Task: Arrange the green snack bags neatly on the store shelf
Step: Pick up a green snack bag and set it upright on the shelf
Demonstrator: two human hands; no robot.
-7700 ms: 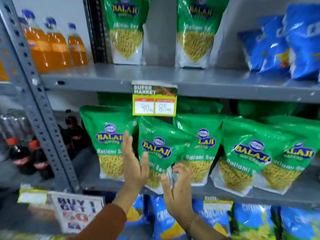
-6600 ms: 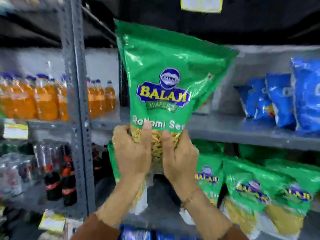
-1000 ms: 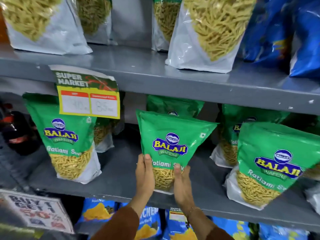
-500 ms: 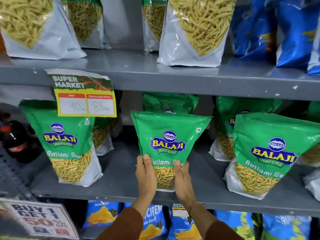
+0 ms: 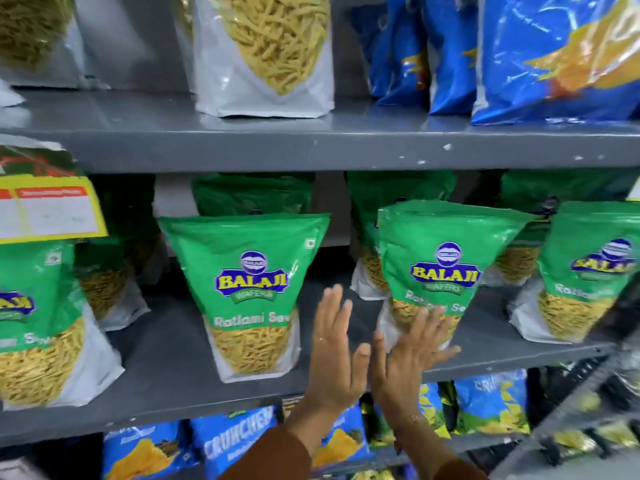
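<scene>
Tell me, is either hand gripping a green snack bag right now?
No, the left hand and right hand are both open with fingers spread, and the centre green bag stands on the shelf by itself.

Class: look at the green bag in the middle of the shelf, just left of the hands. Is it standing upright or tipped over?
Upright. The middle bag stands on its flat white base on the shelf, logo level, top edge uppermost; neither hand touches it.

The grey painted metal shelf [image 5: 346, 152] looks matt, chipped with white specks along its edge. Green plastic snack bags [image 5: 249, 271] are glossy and crinkled, as are blue foil-like bags [image 5: 554, 57] far right. The yellow-bordered paper price tag [image 5: 48, 209] looks shiny, laminated.
</scene>
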